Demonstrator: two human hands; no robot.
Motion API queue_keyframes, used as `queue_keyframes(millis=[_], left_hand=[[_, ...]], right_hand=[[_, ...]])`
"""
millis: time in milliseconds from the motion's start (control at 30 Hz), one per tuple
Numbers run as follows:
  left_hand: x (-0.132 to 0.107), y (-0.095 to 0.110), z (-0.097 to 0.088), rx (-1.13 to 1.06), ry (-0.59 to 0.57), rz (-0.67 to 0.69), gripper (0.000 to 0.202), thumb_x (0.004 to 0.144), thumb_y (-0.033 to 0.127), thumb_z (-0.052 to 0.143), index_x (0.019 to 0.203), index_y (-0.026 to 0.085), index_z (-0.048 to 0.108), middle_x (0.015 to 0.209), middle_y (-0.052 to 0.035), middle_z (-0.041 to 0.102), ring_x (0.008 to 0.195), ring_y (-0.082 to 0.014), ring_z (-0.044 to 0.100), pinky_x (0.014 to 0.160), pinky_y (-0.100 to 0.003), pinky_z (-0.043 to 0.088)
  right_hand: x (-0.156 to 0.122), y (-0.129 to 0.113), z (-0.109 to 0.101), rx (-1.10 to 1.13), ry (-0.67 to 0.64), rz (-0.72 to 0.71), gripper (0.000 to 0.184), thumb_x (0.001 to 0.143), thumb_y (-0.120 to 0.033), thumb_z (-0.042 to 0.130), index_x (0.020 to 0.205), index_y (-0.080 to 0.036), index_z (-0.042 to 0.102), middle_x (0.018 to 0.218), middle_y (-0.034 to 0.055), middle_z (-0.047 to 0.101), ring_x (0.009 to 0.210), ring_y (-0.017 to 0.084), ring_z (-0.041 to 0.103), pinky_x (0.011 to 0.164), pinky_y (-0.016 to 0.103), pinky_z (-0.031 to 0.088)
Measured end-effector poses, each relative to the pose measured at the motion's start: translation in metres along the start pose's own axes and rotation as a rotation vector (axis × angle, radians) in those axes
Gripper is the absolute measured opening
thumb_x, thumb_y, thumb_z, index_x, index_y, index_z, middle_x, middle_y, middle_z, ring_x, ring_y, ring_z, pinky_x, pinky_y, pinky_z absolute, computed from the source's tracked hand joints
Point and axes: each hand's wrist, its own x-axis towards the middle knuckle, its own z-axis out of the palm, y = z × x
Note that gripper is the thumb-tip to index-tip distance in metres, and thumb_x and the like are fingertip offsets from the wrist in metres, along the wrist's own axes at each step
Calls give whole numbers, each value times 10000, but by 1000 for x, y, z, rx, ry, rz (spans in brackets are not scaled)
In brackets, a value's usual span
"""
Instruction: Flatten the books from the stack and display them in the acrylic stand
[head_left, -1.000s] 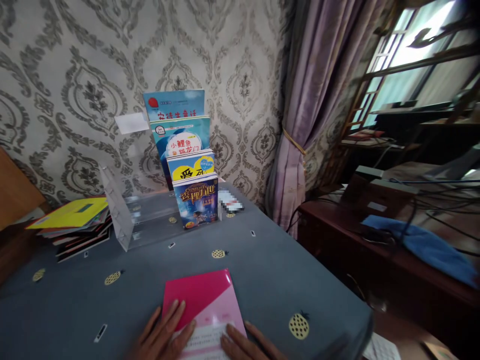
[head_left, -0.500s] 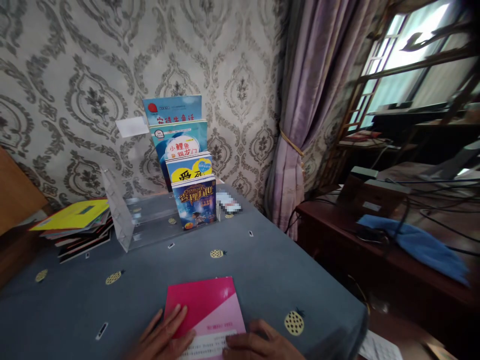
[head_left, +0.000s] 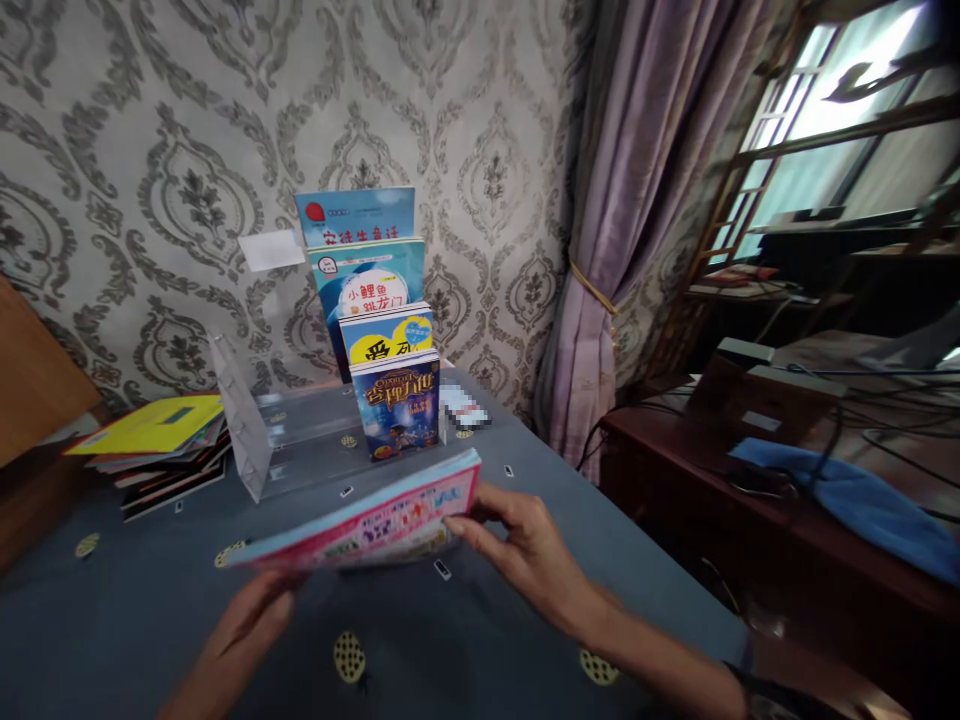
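Above the tabletop point(head_left: 457, 650), pinching a book point(head_left: 390, 522) in the right hand point(head_left: 529, 540), sloping lengthwise down to the unclear grip of the left hand point(head_left: 244, 622), with standing books point(head_left: 394, 405) beyond, nearer the right.

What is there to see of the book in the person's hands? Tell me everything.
The book looks thin and papery, pink with small colourful print, too blurred to read, and a pale blue strip along its upper edge. It is tilted, its right end higher in view, and appears held above the table. The right hand pinches its right end; the left hand meets its lower left edge.
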Motion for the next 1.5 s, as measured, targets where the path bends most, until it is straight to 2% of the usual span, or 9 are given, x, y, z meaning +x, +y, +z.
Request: queue_keyframes(millis=[133, 267, 367, 467, 567, 667, 800, 1000, 1500], left_hand=[[12, 5, 16, 189, 25, 129, 448, 879, 580, 551, 1080, 209, 701, 1049, -65, 736, 975, -268, 671, 925, -395, 546], [24, 17, 22, 104, 15, 149, 482, 915, 556, 510, 1228, 198, 589, 1074, -80, 718, 927, -241, 681, 828, -339, 575], [27, 15, 24, -6, -13, 38, 650, 921, 582, 474, 1437, 214, 327, 1029, -81, 714, 797, -210, 695, 650, -287, 582], [25, 1, 24, 47, -119, -145, 816, 909, 609, 464, 1499, 186, 91, 763, -8, 682, 487, -144, 595, 403, -210, 454], [23, -13, 23, 199, -154, -205, 834, 888, 585, 484, 1504, 153, 124, 564, 90, 513, 388, -116, 474, 340, -180, 366], [23, -15, 19, 403, -151, -102, 599, 906, 511, 459, 1400, 174, 419, 574, 68, 487, 485, -136, 514, 421, -205, 437], [29, -14, 14, 712, -80, 146, 385, 950, 397, 406, 1187, 188, 624, 915, -61, 663, 865, -215, 651, 801, -356, 545], [35, -44, 24, 967, -16, 238, 513, 998, 421, 328, 1405, 142, 471, 1475, -152, 465, 1324, -293, 484, 1078, -476, 420], [59, -56, 25, 1065, -23, 305, 526, 1017, 392, 296, 1453, 125, 422, 1526, -144, 408, 1416, -263, 375, 1142, -450, 362]], right_hand=[[16, 13, 2, -60, -10, 19, 236, 943, -399, 532, 942, -194, 650, 850, 31, 708, 753, 161, 643, 712, 307, 540], [26, 23, 8, -63, 56, 32, 221, 931, -392, 528, 927, -193, 623, 822, 30, 694, 713, 161, 620, 652, 303, 518], [32, 32, 14, 21, 53, 76, 240, 939, -401, 502, 942, -184, 605, 817, 28, 694, 688, 152, 613, 589, 273, 482], [33, 44, 23, -90, -66, 168, 198, 923, -349, 525, 832, -186, 592, 708, 0, 659, 621, 139, 581, 532, 246, 406], [29, 58, 33, -363, -185, 307, 51, 843, -231, 625, 852, -182, 616, 660, -17, 632, 583, 138, 552, 527, 247, 348], [24, 69, 43, -515, -226, 344, 214, 827, -178, 638, 1041, -180, 632, 767, 7, 659, 666, 159, 590, 584, 255, 375], [21, 74, 49, -555, -255, 249, 235, 854, -158, 603, 1085, -192, 632, 901, 37, 654, 766, 167, 606, 689, 272, 434], [13, 77, 56, -573, -202, 30, 150, 889, -100, 534, 959, -179, 640, 1007, 91, 622, 930, 224, 564, 844, 356, 483], [38, 105, 66, -479, -183, -33, 211, 886, -79, 508, 986, -185, 661, 1034, 100, 617, 967, 241, 543, 887, 407, 497]])
